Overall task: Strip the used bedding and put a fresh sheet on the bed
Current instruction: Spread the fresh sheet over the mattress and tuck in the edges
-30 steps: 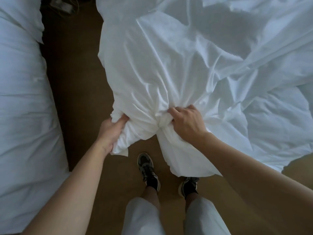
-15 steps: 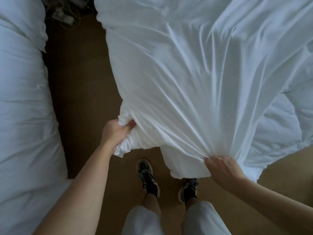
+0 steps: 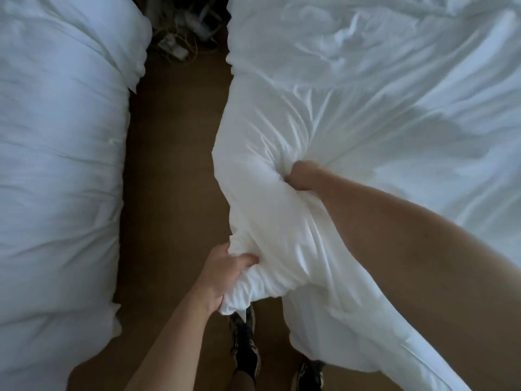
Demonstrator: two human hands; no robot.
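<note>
The right hand [image 3: 303,174] has moved from the near edge of the bed [image 3: 239,80] further up its left side, its fist sunk in the white used bedding [image 3: 366,108]. The left hand [image 3: 225,273] clutches a bunched wad at the near left corner. Stripping is underway; next, likely, haul the gathered cloth clear.

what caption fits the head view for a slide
The left hand and right hand grip the bunched white sheet beside a second bed.

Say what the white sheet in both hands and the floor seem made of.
The sheet: thin woven cloth, probably cotton or a blend, matt with slight sheen; it bunches and creases finely. The floor: brown, matt, seamless, likely carpet; too dim to be sure.
</note>
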